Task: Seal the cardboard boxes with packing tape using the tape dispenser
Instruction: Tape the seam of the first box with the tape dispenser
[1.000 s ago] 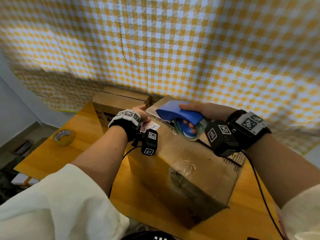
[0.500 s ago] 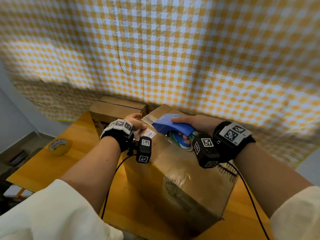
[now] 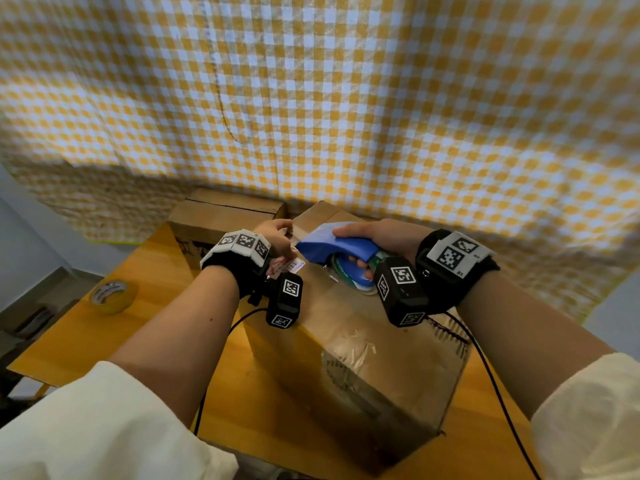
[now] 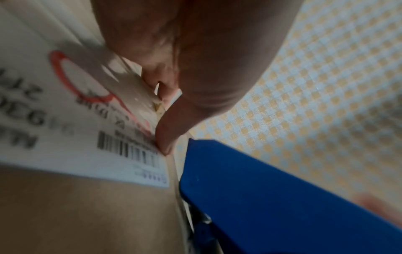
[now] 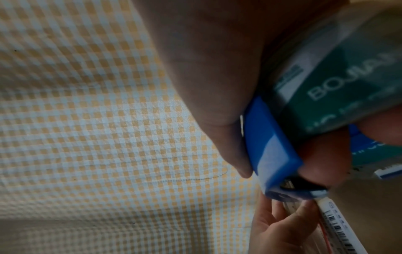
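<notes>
A large brown cardboard box (image 3: 349,327) stands on the wooden table, with a white shipping label (image 3: 287,266) on its top. My right hand (image 3: 377,237) grips a blue tape dispenser (image 3: 336,249) that carries a green-cored tape roll (image 3: 349,275), held just over the box top. My left hand (image 3: 273,235) is at the dispenser's front end beside the label (image 4: 65,137). There its thumb (image 4: 167,137) and a finger pinch a thin strip of clear tape. The right wrist view shows the dispenser (image 5: 269,146) above those left fingers (image 5: 278,228). Old tape shines on the box's near corner.
A second, smaller cardboard box (image 3: 221,216) stands behind and to the left, against the yellow checked cloth (image 3: 346,116). A loose yellowish tape roll (image 3: 112,296) lies on the table (image 3: 138,341) at the left. Black cables hang from both wrists.
The dispenser's front end has come closer to my left hand over the far part of the box top. Both hands stay on the box, and the camera has tilted slightly.
</notes>
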